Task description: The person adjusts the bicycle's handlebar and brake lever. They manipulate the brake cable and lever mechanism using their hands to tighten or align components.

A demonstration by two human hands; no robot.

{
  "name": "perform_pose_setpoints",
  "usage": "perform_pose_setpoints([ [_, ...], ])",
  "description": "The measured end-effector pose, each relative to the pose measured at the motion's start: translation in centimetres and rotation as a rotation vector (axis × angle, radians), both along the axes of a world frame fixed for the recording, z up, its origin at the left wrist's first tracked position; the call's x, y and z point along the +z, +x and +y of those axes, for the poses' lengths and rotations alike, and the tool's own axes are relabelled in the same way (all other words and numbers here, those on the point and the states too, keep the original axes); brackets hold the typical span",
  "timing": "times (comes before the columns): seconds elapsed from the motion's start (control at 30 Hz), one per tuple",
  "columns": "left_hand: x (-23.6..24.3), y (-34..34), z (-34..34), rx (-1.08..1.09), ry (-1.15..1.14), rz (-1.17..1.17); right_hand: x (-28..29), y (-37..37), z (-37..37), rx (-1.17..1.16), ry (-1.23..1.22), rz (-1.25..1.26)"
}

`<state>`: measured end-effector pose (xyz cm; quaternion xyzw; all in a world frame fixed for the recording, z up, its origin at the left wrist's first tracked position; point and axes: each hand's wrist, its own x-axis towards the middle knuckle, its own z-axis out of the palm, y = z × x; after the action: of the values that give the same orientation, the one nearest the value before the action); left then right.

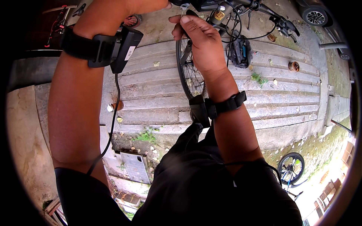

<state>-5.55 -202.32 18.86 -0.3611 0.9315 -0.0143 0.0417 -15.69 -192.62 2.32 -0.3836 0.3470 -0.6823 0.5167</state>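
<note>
A black bicycle stands in front of me, its handlebar [260, 6] and looping black cables [240, 30] at the top. Its spoked wheel [181, 69] shows below my right hand. My right hand [203, 41] is raised beside the bicycle, thumb and fingers pinched on what looks like a thin silvery wire [183, 13]. Just above the pinch is a small metal fitting [184, 6]. My left hand [163, 4] reaches in from the left, mostly cut off by the upper edge, so its fingers cannot be read. Both wrists wear black straps with small devices.
Stone steps [283, 88] run across below the bicycle. A black bag [240, 51] lies on them, with a rusty can [293, 66] to the right and another can [115, 106] left. A second bicycle's wheel [291, 167] is lower right; a parked car [316, 17] is upper right.
</note>
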Motion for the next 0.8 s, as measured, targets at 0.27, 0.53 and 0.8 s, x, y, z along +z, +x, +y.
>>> perform_pose_setpoints([
  [0.27,-0.5,0.6,0.1,-0.081,-0.045,0.079,0.2,1.3,-0.2,-0.002,0.006,-0.196],
  [0.53,-0.8,0.8,-0.4,-0.110,-0.084,0.078,1.6,3.0,0.0,-0.137,0.101,-0.295],
  [0.8,-0.8,0.7,-0.1,-0.105,-0.109,0.068,2.5,3.1,0.2,-0.213,0.192,-0.216],
])
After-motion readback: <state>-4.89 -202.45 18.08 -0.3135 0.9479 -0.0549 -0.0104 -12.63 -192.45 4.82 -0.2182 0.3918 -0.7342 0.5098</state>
